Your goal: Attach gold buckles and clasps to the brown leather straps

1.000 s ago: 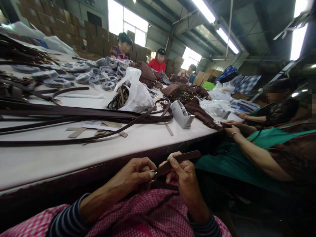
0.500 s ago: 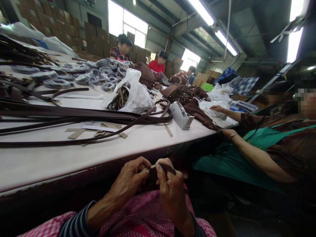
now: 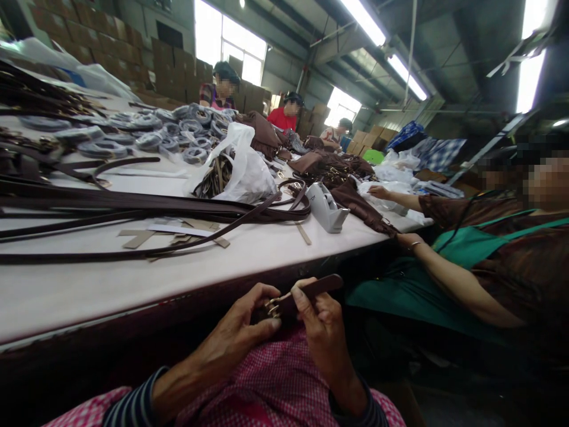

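Over my lap, below the table edge, my left hand (image 3: 249, 317) grips a gold-coloured metal buckle (image 3: 272, 307) between thumb and fingers. My right hand (image 3: 322, 320) pinches a dark brown strap (image 3: 326, 284), whose rounded end sticks out to the right past my fingers. Between the two hands the strap runs to the buckle; how it passes through the metal is too small to tell. More long brown straps (image 3: 178, 204) lie on the table in front of me, their loops curving round at the right.
On the white table (image 3: 262, 255) stand a grey tape dispenser (image 3: 326, 207), a white plastic bag (image 3: 242, 172), cardboard strips (image 3: 178, 237) and coiled grey-wrapped bundles (image 3: 191, 130). Brown bags (image 3: 329, 169) are heaped farther back. At right a co-worker in a green apron (image 3: 466, 249) handles a brown bag.
My right hand has moved slightly right and the strap's end now extends farther out. The buckle in my left hand has come into clearer view. The co-worker's far hand has shifted left.
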Demonstrator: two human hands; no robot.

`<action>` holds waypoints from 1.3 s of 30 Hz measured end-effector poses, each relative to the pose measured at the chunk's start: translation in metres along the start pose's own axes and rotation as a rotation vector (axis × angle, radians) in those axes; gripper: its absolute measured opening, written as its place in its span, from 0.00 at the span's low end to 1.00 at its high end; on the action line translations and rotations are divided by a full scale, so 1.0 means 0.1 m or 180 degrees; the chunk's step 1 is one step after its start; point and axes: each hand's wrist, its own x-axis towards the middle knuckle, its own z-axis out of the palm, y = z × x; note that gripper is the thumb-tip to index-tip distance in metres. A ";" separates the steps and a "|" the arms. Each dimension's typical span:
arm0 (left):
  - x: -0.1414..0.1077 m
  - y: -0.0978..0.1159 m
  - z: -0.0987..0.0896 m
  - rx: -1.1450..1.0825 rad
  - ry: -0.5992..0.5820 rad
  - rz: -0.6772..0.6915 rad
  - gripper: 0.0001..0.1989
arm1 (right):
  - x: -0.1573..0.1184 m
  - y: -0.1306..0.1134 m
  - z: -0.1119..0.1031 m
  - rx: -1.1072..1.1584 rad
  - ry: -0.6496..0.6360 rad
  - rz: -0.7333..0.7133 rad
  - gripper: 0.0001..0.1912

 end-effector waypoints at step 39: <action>-0.21 0.26 -0.35 0.0662 0.0760 -0.0035 0.12 | 0.30 -0.02 0.16 0.0796 -0.1658 0.0798 0.22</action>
